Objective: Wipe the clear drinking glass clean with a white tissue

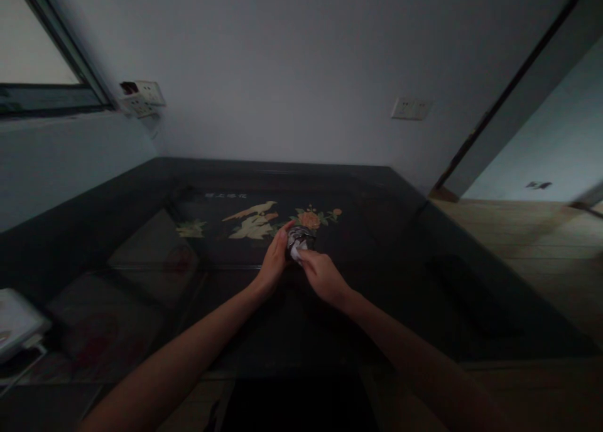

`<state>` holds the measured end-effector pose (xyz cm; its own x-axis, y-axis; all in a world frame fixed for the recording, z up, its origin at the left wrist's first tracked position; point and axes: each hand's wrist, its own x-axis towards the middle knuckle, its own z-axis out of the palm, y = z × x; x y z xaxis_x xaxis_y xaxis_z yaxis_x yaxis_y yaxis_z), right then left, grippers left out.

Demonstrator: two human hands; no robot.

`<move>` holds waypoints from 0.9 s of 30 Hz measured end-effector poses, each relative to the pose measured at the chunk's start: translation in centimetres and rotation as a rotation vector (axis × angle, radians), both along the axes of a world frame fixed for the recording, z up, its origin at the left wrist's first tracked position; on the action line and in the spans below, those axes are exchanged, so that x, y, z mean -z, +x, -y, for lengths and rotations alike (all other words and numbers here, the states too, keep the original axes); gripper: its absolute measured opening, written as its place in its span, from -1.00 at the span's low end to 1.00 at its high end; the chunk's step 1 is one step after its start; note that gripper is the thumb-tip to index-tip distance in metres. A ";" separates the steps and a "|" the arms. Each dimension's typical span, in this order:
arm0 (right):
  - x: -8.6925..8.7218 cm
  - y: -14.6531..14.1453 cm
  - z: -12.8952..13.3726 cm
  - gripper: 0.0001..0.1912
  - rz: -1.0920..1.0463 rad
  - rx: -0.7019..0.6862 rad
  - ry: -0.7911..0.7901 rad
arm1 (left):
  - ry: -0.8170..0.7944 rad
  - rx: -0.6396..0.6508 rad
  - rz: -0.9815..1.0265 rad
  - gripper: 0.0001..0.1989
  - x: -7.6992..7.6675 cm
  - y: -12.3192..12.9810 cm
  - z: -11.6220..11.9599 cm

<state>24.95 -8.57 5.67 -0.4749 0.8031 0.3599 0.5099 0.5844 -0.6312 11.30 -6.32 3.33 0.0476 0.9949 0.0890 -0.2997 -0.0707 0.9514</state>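
A small dark-grey, rounded object (302, 233) is at the centre of view, over the dark, glossy tabletop (400, 275); whether it touches the surface cannot be determined. The left hand (274, 256) grasps it from nine o'clock, fingers along its side. The right hand (325, 276), at about four o'clock, has its grip closed on a white piece (296, 251) — material not identifiable — against the object's near face. An orange flower design (309, 220) lies just beyond at one o'clock, a pale bird design (254, 225) towards ten. A white box (19, 322) sits well apart, between eight and nine o'clock.
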 end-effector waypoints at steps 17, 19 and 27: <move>3.0 -0.5 0.2 -0.64 0.720 0.202 0.515 | -0.184 0.064 0.008 -0.57 -0.5 0.3 0.3; 2.7 -0.5 0.3 -0.64 0.692 0.214 0.490 | -0.218 0.060 0.058 -0.61 -0.7 0.3 0.3; 0.3 -0.7 1.0 -0.65 0.470 0.160 0.348 | -0.370 0.108 0.363 -0.66 -1.4 0.2 0.3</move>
<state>24.24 -9.61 5.41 -0.5300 0.7504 0.3949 0.7861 0.6094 -0.1029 11.53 -6.58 4.75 0.1828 0.9541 -0.2373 -0.6016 0.2995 0.7406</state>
